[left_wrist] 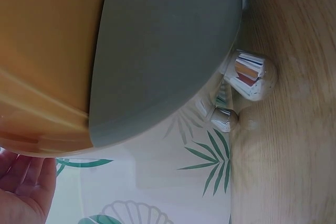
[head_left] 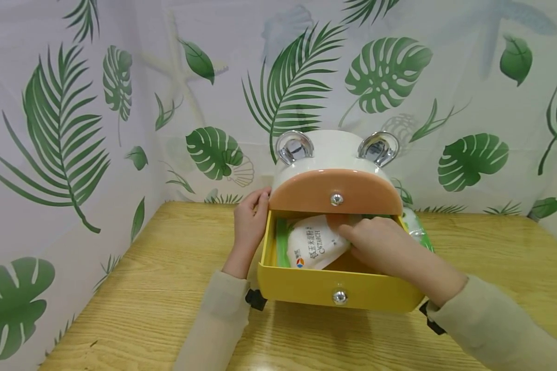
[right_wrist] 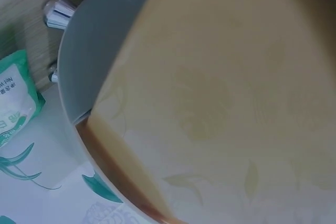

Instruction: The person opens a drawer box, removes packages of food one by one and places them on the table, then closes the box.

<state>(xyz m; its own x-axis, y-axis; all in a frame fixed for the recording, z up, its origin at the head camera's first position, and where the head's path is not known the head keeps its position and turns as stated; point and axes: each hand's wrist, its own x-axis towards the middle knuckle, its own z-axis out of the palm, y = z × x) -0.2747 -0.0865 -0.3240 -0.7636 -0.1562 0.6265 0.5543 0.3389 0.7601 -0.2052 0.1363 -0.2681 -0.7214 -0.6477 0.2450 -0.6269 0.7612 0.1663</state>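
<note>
A rounded white box (head_left: 332,144) has an orange upper front (head_left: 301,190) and a pulled-out yellow lower drawer (head_left: 301,284). Inside the drawer lies a white and green bag (head_left: 313,239) with printed lettering, tilted against the left side. My right hand (head_left: 382,245) reaches over the drawer's right side, at the bag's right edge; its fingertips are hidden inside. At the box's left side, my left hand (head_left: 252,219) rests with its fingers along the wall. The left wrist view shows that hand (left_wrist: 26,187) at the box's rim; no right hand shows in the right wrist view.
Another green and white package (head_left: 416,229) lies right of the box, also visible at the left edge of the right wrist view (right_wrist: 16,95). Chrome round pieces (head_left: 295,148) stick up from the box top. A leaf-patterned cloth (head_left: 167,139) stands behind the wooden table (head_left: 167,299).
</note>
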